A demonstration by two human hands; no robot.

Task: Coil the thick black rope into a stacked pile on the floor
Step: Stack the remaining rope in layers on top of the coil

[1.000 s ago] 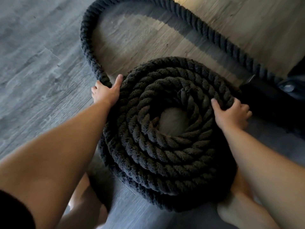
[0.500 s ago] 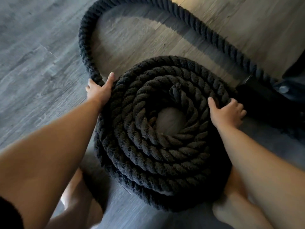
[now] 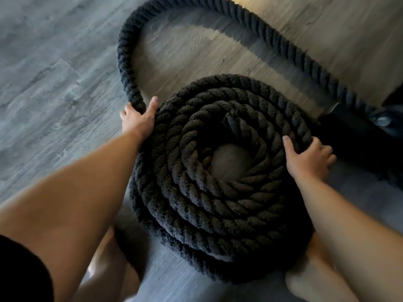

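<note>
A thick black twisted rope lies wound in a stacked coil (image 3: 218,205) on the wooden floor, with a bare patch of floor in its centre. A loose length of the rope (image 3: 130,68) runs from the coil's left side up in an arc and back down to the right. My left hand (image 3: 137,120) grips that loose length where it meets the coil, thumb against the outer turn. My right hand (image 3: 309,160) grips the outer turns on the coil's right side, thumb on top and fingers curled over the edge.
A dark piece of equipment with a metal part (image 3: 370,129) stands on the floor right of the coil, under the loose rope. My bare feet (image 3: 305,286) are just below the coil. Grey floorboards (image 3: 54,83) stretch to the left.
Both hands keep their grip at the coil's sides. The view has shifted slightly; the coil and loose rope look much the same.
</note>
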